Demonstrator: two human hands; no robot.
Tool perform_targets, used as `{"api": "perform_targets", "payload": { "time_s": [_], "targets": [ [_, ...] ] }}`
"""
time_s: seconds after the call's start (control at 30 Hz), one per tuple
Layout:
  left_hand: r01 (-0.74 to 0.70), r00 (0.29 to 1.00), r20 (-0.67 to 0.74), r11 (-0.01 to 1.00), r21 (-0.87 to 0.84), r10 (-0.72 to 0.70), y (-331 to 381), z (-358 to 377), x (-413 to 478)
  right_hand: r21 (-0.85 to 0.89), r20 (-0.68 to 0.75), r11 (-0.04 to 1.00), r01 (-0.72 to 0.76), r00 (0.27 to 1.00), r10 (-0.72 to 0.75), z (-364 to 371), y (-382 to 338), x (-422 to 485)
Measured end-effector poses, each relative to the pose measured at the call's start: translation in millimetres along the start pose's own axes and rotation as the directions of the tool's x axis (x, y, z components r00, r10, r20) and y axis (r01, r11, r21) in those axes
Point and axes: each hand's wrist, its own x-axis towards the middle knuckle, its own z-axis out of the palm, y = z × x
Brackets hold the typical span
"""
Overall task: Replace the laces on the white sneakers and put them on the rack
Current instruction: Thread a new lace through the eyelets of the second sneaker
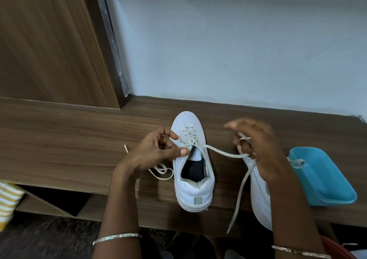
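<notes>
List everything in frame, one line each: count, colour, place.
white low-top sneaker: two, white; one centre on the shelf top, toe pointing away; second sneaker to its right, partly behind the right arm.
off-white flat lace: one, threaded through the centre sneaker, ends trailing to both sides.
blue plastic tray: one, right end of the shelf top.
brown wood shelf top: one, under everything.
brown wood panel: one, upper left.
pale blue wall: behind.
yellow-striped cloth: one, left edge.
silver bangles: two, one per wrist.
left hand: pinches the lace at the tongue.
right hand: grips the lace's right run.
</notes>
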Motion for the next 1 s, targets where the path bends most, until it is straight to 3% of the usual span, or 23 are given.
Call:
{"api": "perform_targets", "payload": {
  "time_s": [0.1, 0.23, 0.33, 0.5, 0.73, 0.87, 1.0],
  "targets": [
    [0.017, 1.0, 0.009, 0.999, -0.028, -0.017, 2, 2, 0, -0.387, 0.135, 0.921, 0.046, 0.991, 0.007, 18, 4, -1],
    [-0.007, 1.0, -0.01, 1.0, -0.013, 0.006, 1, 2, -1, -0.512, 0.185, 0.856, 0.076, 0.983, 0.023, 33, 8, -3],
    [-0.014, 1.0, 0.016, 1.0, 0.002, 0.014, 0, 0, -2, -0.47, 0.165, 0.882, 0.041, 0.985, 0.042, 33, 6, -2],
    [-0.008, 1.0, -0.022, 1.0, -0.013, 0.008, 0, -4, -2, -0.118, 0.137, 0.982, -0.15, 0.977, 0.166, 12, -2, -2],
    [-0.048, 0.999, -0.017, 0.996, 0.073, 0.049, 3, 2, -1, -0.048, 0.077, 0.977, -0.209, 0.974, 0.212, 5, 1, -1],
    [-0.06, 0.997, -0.029, 0.99, 0.129, 0.065, 3, 2, -1, -0.153, -0.015, 0.966, -0.21, 0.978, 0.21, 10, 1, -4],
    [-0.032, 0.999, -0.04, 0.996, 0.081, 0.035, 7, 4, -3, -0.396, 0.046, 0.911, -0.118, 0.988, 0.148, 8, 1, -3]
  ]
}}
